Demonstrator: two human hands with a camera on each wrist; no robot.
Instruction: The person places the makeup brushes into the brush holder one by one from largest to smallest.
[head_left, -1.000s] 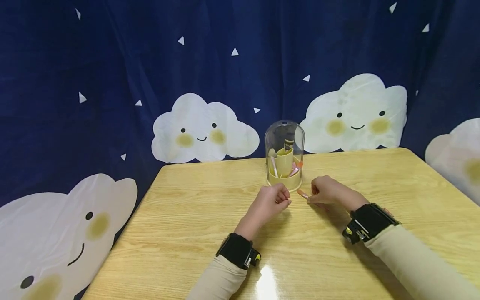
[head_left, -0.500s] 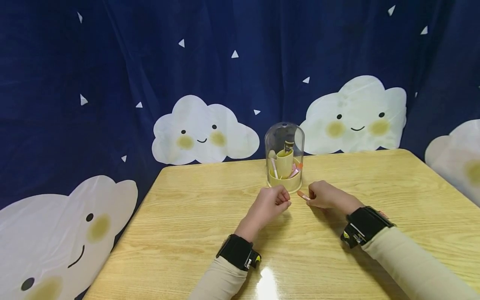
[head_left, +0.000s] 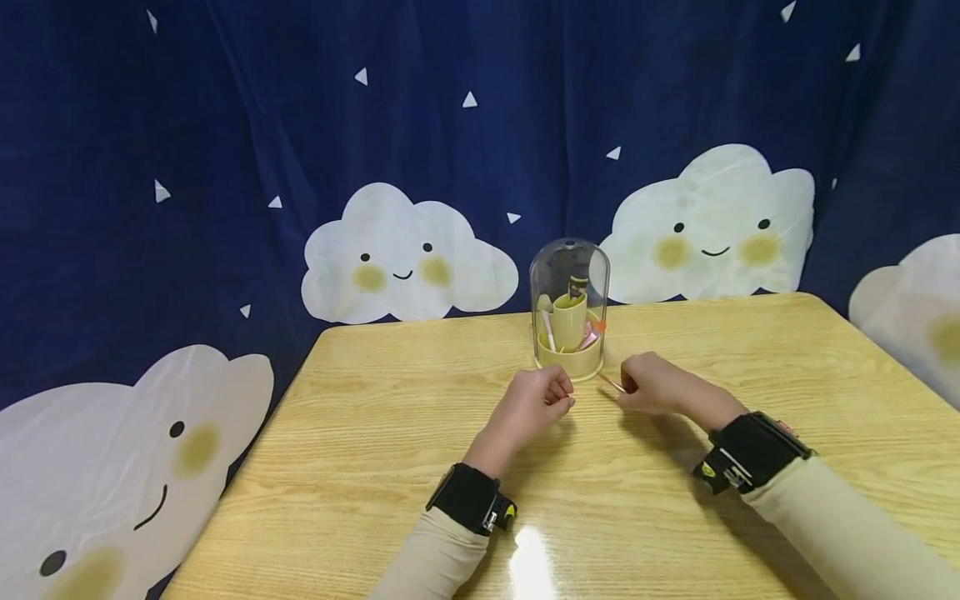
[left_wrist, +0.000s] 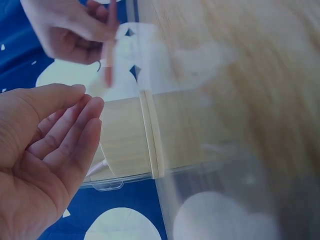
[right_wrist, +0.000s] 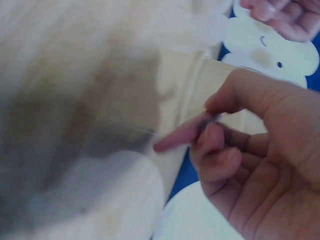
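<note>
In the head view my right hand pinches a slim makeup brush just right of the holder. The right wrist view shows the brush's pinkish handle end jutting out between thumb and fingers. My left hand is in front of the holder, its fingers loosely bent and nothing between them. A cream brush holder with a clear dome stands at the back of the table. Inside are a round cup, a pale brush and a few pink and orange items.
The light wooden table is glossy and reflects light near the front. Behind it hangs a dark blue curtain printed with clouds and white triangles. Black straps with small cameras sit on both wrists.
The brush in my right hand has turned, so its orange bristles, plain before, now appear as a thin line. The left hand has shifted slightly left. The holder stays put.
</note>
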